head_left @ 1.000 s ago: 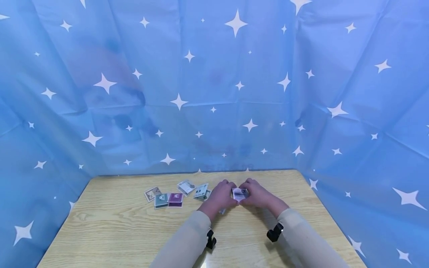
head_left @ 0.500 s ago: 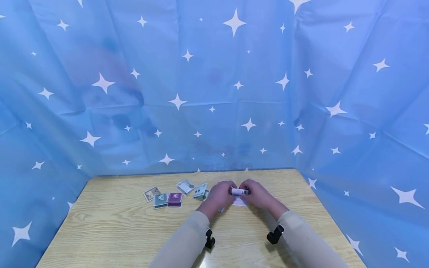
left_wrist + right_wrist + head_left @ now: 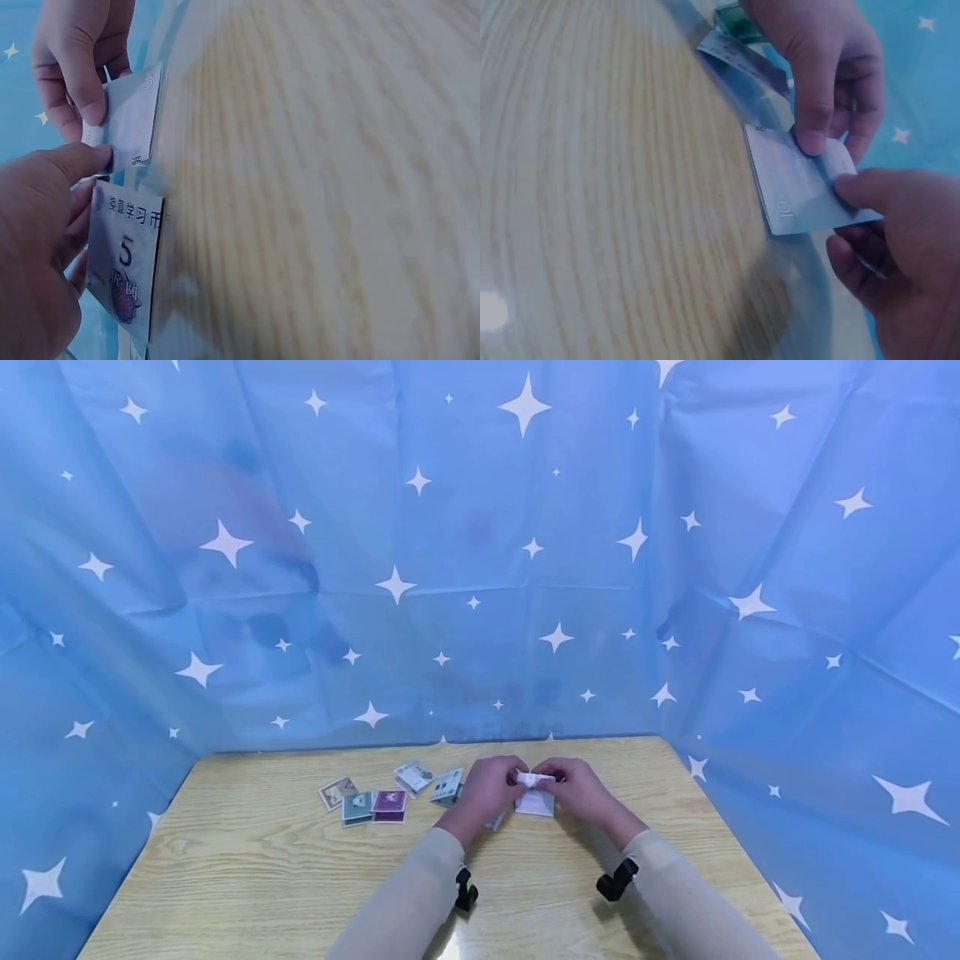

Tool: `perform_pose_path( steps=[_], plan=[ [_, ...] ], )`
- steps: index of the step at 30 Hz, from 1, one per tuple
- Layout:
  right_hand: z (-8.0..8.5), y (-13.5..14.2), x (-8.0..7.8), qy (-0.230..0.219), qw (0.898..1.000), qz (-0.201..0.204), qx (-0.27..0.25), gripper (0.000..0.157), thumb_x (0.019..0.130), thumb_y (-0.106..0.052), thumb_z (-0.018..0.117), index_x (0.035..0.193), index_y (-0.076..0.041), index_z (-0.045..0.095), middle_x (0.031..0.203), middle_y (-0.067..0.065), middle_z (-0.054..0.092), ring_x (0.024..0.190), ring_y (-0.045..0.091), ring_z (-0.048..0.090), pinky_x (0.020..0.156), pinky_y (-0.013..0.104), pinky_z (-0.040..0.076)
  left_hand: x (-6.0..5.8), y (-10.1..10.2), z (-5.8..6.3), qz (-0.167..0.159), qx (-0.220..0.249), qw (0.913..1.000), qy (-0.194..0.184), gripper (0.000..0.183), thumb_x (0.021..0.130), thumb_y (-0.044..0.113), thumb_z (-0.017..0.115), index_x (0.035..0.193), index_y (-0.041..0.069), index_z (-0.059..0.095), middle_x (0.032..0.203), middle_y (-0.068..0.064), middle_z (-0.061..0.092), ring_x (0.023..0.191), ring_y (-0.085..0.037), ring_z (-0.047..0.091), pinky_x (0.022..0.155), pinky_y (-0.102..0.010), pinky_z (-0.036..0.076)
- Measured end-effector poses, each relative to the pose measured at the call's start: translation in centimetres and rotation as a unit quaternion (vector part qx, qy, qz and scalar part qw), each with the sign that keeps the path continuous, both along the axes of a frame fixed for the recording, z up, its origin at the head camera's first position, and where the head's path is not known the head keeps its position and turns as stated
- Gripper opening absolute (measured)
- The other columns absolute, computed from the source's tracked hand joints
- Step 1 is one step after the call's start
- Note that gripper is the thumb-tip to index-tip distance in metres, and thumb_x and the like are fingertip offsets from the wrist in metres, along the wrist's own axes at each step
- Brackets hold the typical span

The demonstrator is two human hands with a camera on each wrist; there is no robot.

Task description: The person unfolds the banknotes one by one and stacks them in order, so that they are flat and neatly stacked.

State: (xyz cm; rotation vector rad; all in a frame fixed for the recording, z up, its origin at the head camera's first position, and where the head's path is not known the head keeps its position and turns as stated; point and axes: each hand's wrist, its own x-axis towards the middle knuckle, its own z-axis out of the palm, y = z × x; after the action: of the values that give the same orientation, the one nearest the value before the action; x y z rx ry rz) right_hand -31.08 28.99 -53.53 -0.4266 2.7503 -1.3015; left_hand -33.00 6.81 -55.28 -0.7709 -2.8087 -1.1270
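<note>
A pale lilac folded banknote (image 3: pixel 536 803) stands between my two hands at the table's right of centre. My left hand (image 3: pixel 489 793) pinches its far edge with thumb and fingers. From the other side my right hand (image 3: pixel 585 792) pinches the same edge, as the right wrist view shows with the banknote (image 3: pixel 799 184) between both thumbs. That edge curls over under the thumbs. Just beside my left hand, another folded banknote (image 3: pixel 124 259) printed with a 5 stands on the table, partly hidden by the hand in the head view.
Left of my hands lie several more folded notes: a green one (image 3: pixel 447 785), a grey-white one (image 3: pixel 413 778), a purple one (image 3: pixel 389 803), a teal one (image 3: pixel 357 807) and a brown one (image 3: pixel 337 792). A blue star-patterned curtain (image 3: pixel 480 568) hangs behind the wooden table (image 3: pixel 262 877).
The held banknote's upper edge was rolled down between my hands. My fingers have shifted closer together on that edge, and more of its pale lower face shows now.
</note>
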Motion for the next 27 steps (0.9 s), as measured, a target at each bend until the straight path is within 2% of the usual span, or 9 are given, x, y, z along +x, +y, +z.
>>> perform_pose_path(
  steps=[3, 8, 14, 20, 24, 27],
  plan=[
    [0.4, 0.1, 0.1, 0.000, 1.000, -0.011, -0.020, 0.017, 0.106, -0.011, 0.075, 0.121, -0.013, 0.082, 0.111, 0.001, 0.079, 0.096, 0.019, 0.065, 0.079, 0.032, 0.055, -0.1, -0.2, 0.2, -0.005, 0.030, 0.9995, -0.010, 0.026, 0.103, 0.018, 0.082, 0.129, 0.019, 0.078, 0.105, 0.007, 0.076, 0.093, -0.005, 0.070, 0.080, -0.025, 0.059],
    [1.3, 0.1, 0.4, 0.002, 0.999, -0.016, -0.049, 0.020, 0.106, -0.012, 0.076, 0.125, -0.009, 0.082, 0.117, 0.006, 0.079, 0.098, 0.022, 0.065, 0.079, 0.032, 0.054, 0.0, -0.4, 0.6, -0.011, 0.068, 0.9972, -0.029, 0.030, 0.106, 0.018, 0.078, 0.135, 0.020, 0.075, 0.109, 0.009, 0.073, 0.100, -0.007, 0.069, 0.085, -0.030, 0.060],
    [1.9, 0.0, 0.6, 0.000, 0.997, -0.016, -0.072, 0.021, 0.107, -0.015, 0.076, 0.126, -0.009, 0.082, 0.119, 0.007, 0.079, 0.096, 0.022, 0.065, 0.077, 0.032, 0.055, 0.8, -1.0, 1.7, -0.017, 0.108, 0.9928, -0.049, 0.030, 0.107, 0.018, 0.077, 0.137, 0.021, 0.075, 0.112, 0.009, 0.073, 0.102, -0.007, 0.070, 0.090, -0.033, 0.061],
    [2.5, -0.3, 1.2, -0.005, 0.997, -0.012, -0.080, 0.021, 0.106, -0.015, 0.077, 0.126, -0.012, 0.082, 0.119, 0.005, 0.079, 0.095, 0.021, 0.066, 0.079, 0.039, 0.059, 1.9, -1.9, 2.0, -0.036, 0.188, 0.9766, -0.098, 0.033, 0.107, 0.013, 0.076, 0.139, 0.022, 0.074, 0.120, -0.003, 0.072, 0.097, -0.008, 0.071, 0.084, -0.032, 0.063],
    [3.1, -0.8, 2.1, -0.013, 0.995, -0.001, -0.100, 0.021, 0.105, -0.015, 0.078, 0.126, -0.010, 0.082, 0.118, 0.008, 0.079, 0.094, 0.022, 0.066, 0.078, 0.042, 0.060, 3.0, -2.6, 2.2, -0.039, 0.217, 0.9679, -0.121, 0.034, 0.106, 0.010, 0.076, 0.138, 0.021, 0.073, 0.117, -0.002, 0.070, 0.095, -0.011, 0.071, 0.079, -0.030, 0.062],
    [3.4, -1.3, 3.0, -0.016, 0.994, 0.009, -0.108, 0.021, 0.106, -0.016, 0.078, 0.125, -0.010, 0.083, 0.117, 0.009, 0.079, 0.093, 0.023, 0.066, 0.075, 0.039, 0.060, 3.8, -3.1, 2.2, -0.043, 0.235, 0.9617, -0.136, 0.033, 0.106, 0.010, 0.076, 0.137, 0.020, 0.073, 0.115, -0.001, 0.068, 0.095, -0.013, 0.071, 0.077, -0.030, 0.062]
  ],
)
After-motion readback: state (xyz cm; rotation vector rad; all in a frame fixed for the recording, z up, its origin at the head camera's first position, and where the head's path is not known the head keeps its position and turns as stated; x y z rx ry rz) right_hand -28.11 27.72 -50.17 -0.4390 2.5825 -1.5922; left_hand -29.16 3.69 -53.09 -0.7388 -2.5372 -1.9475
